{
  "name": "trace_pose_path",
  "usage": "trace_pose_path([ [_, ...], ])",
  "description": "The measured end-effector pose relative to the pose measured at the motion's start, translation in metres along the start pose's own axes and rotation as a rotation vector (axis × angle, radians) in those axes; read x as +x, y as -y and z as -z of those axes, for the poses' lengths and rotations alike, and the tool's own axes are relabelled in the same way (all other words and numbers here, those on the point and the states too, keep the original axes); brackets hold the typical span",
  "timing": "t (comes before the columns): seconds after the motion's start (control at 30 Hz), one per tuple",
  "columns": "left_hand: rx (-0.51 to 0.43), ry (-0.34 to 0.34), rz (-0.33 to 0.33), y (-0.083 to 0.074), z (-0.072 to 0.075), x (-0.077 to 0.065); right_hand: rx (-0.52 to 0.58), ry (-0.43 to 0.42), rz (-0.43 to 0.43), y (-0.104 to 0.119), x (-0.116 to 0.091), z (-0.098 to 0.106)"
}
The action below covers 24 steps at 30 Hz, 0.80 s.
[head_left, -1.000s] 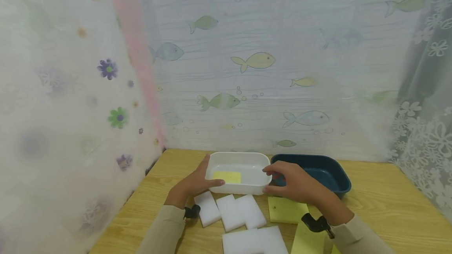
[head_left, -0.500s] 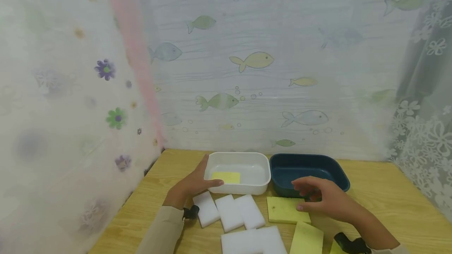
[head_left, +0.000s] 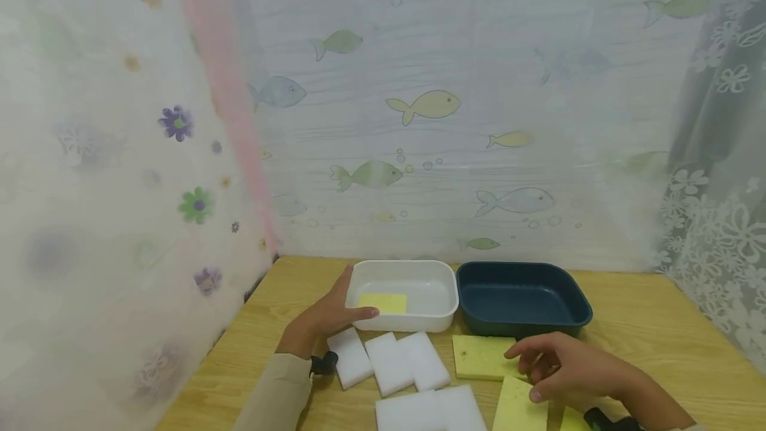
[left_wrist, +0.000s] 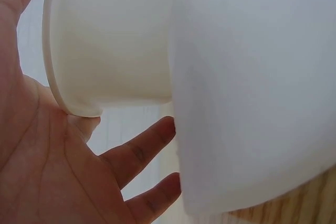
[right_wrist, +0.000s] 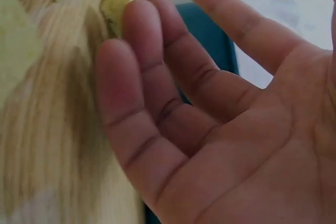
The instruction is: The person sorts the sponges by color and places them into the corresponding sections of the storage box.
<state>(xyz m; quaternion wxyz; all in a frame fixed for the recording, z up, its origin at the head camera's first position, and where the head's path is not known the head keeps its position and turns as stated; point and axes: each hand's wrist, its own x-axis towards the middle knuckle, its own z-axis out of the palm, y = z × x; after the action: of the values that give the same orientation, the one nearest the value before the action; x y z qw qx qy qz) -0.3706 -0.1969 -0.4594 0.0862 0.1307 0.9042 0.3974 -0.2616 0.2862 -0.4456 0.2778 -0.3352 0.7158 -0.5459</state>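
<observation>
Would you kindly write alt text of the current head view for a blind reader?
A person's left hand rests against the left end of a white tray holding one yellow block, while the loosely curled right hand hovers near loose yellow blocks on a wooden table. A dark blue tray stands to the right; white blocks lie in front.

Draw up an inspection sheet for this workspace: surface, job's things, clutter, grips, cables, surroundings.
Surface: wood-grain tabletop, partly covered.
Job's things: white rounded-rectangular plastic-looking tub, holding one flat yellow sponge-like slab; dark-blue rounded-rectangular tub beside it, nothing seen inside; in front, white rectangular foam-like blocks and more yellow slabs.
Clutter: nothing seen.
Grips: left hand rests against the white tub's left end, thumb at its front rim; right hand is above the yellow slabs, holding nothing.
Cables: nothing seen.
Surroundings: pale fish-patterned sheet behind; flower-patterned sheets left and right.
</observation>
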Motion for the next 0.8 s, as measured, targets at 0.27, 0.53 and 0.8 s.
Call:
trace_pose_path([
  [0.27,-0.006,-0.007,-0.008,-0.002,0.0,-0.001,-0.002,0.07,-0.032,-0.006,0.001,0.0],
  [0.53,-0.004,0.001,-0.007,-0.003,0.002,0.0,-0.119,0.159,0.067,-0.007,0.0,-0.003],
  [0.8,-0.009,0.001,-0.014,-0.001,0.001,0.0,-0.222,0.13,0.101,-0.012,-0.001,-0.001],
])
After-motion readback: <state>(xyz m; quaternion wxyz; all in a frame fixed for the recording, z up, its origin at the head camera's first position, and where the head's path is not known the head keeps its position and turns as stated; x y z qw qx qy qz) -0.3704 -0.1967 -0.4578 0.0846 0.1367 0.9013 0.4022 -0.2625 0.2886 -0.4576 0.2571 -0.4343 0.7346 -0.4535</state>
